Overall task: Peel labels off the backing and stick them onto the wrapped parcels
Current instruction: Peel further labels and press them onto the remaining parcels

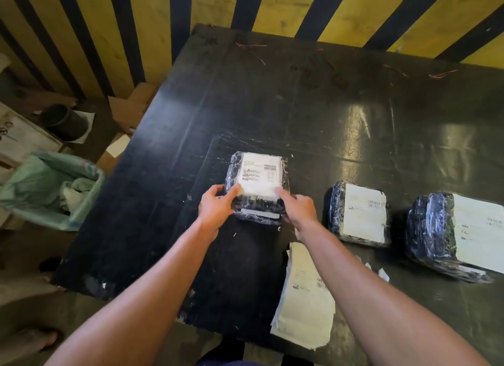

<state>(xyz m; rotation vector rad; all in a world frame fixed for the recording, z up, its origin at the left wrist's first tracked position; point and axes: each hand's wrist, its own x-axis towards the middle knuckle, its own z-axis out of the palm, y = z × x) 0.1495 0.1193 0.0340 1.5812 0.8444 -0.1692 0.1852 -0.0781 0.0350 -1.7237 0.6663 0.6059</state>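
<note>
A parcel wrapped in dark plastic film [257, 210] lies in the middle of the black table [163, 174], with a white printed label [259, 174] on its top. My left hand [216, 206] holds the parcel's near left side, thumb pressing the label's near left corner. My right hand [298, 208] rests at the near right side, its forefinger pressing the label's near right corner. A stack of white label sheets [302, 305] lies near the front edge under my right forearm. Two more wrapped parcels with labels sit to the right, one [360, 214] close by and one [458, 232] further right.
A green bag-lined bin [51, 191] full of crumpled backing paper stands on the floor left of the table. Behind it are a dark cylindrical pot [64, 121] and cardboard pieces [131, 109]. A yellow and black striped wall [245, 5] runs along the back.
</note>
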